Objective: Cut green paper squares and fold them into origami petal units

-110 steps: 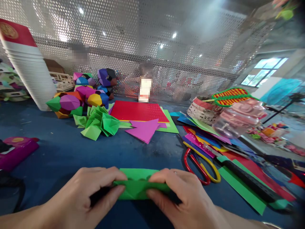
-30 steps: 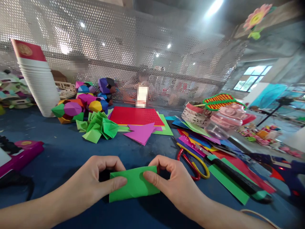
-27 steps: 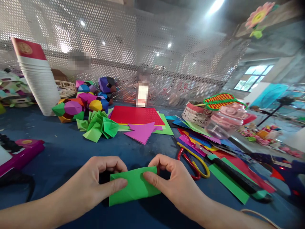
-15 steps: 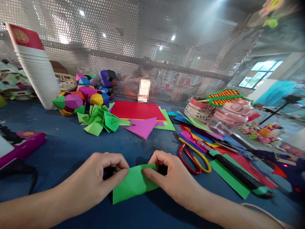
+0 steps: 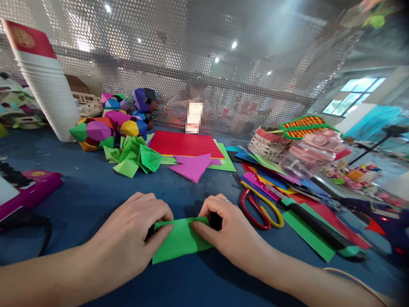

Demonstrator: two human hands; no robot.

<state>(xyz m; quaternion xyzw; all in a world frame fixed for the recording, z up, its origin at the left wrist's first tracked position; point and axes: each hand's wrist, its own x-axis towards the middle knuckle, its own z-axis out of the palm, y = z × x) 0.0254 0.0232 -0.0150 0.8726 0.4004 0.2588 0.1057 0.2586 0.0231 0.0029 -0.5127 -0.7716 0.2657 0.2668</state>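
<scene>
A folded strip of green paper (image 5: 182,242) lies low over the blue tabletop, spread between both hands. My left hand (image 5: 140,228) pinches its upper left edge, thumb in front and fingers curled behind. At the upper right edge, my right hand (image 5: 223,228) grips the same paper between thumb and bent fingers. The fingertips behind the sheet are hidden. Beyond the hands lie a purple folded paper piece (image 5: 193,167) and a bunch of green folded pieces (image 5: 136,155).
Scissors (image 5: 260,209), a black-and-green utility knife (image 5: 319,228) and paper sheets lie to the right. Behind are a red sheet (image 5: 187,144), paper balls (image 5: 99,132), stacked paper cups (image 5: 47,85) and a pink bottle (image 5: 309,155). A purple power strip (image 5: 41,187) sits left.
My left hand has turned over more, its fingers reaching behind the green paper's left edge. The paper's upper edge looks straighter. My right hand keeps its pinch.
</scene>
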